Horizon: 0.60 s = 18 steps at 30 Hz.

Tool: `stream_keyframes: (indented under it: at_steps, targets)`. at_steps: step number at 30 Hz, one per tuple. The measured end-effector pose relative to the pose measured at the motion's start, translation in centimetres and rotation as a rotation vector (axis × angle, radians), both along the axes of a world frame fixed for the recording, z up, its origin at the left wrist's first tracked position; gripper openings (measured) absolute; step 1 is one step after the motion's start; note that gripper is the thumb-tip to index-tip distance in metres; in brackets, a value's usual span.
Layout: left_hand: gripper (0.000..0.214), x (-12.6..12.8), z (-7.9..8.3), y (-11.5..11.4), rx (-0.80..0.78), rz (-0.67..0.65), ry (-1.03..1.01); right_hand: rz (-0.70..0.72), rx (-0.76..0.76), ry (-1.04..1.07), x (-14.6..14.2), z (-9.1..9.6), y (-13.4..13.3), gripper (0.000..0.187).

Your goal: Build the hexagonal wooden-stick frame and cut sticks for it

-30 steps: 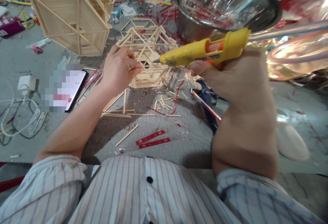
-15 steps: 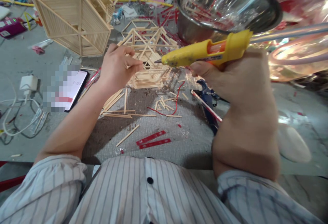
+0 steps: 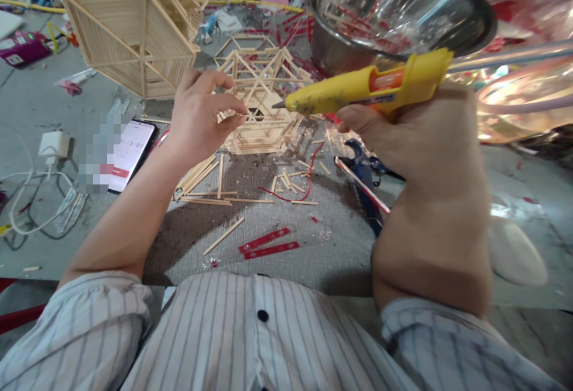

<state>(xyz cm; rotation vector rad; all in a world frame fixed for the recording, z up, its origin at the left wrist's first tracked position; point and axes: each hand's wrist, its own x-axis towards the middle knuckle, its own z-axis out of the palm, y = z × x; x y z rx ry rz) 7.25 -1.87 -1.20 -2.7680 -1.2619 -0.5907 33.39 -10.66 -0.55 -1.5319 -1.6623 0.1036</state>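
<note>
My right hand [image 3: 394, 128] is wrapped round a yellow hot glue gun [image 3: 349, 89], its nozzle pointing left over a small frame of thin wooden sticks [image 3: 264, 131]. At the left side of this frame, the thumb and forefinger of my left hand [image 3: 201, 110] are pinched together; whatever is between the tips is too small to make out. The gun's tip is a short way right of those fingers. Loose wooden sticks [image 3: 197, 179] lie below my left hand, with short cut pieces [image 3: 289, 182] and a red string [image 3: 310, 179] to their right.
A larger stick-built lantern shape [image 3: 129, 33] stands at the back left. Behind the glue gun is a steel bowl [image 3: 331, 51] with red scraps. A phone [image 3: 129, 152] and a white charger [image 3: 54, 145] lie left. Blue-handled pliers [image 3: 364, 182] and red strips [image 3: 271, 251] are nearer.
The glue gun in my right hand has shifted slightly right and up. My left hand's fingers stay at the stick frame, almost unmoved. The whole view has shifted a little.
</note>
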Motion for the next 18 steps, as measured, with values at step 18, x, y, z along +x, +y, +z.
stream_keyframes:
  at_steps: [18]
  targets:
    - [0.013,0.3,-3.3,1.8,0.151,-0.08,-0.145,-0.031,-0.023,0.079,0.1,-0.5,0.4,0.06]
